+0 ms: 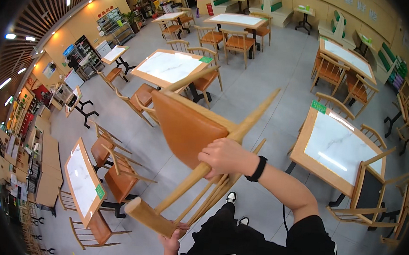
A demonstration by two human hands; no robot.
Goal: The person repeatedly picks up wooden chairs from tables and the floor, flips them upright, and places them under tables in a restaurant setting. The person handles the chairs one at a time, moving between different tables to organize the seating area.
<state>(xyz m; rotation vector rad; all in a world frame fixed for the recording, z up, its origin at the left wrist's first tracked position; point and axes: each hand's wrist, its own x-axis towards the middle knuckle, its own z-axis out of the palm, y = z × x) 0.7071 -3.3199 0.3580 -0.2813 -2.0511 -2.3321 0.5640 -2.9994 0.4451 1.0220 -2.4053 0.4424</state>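
A wooden chair (190, 126) with an orange-brown padded seat is lifted off the floor in front of me, tilted on its side. My right hand (228, 156) is closed round its frame beside the seat, a black band on that wrist. Lower down, my left hand (174, 239) grips the end of the thick curved top rail (153, 217) of the backrest. Thin back spindles run between my two hands. Part of the left hand's fingers is hidden behind the rail.
On the right, a wood-edged table (336, 141) carries an upturned chair (370, 191). Another table (84, 180) with chairs stands at the left, and a third table (168, 68) lies beyond the held chair. Green-and-white booth benches (272, 6) line the back. Grey floor tiles (162, 186) lie between.
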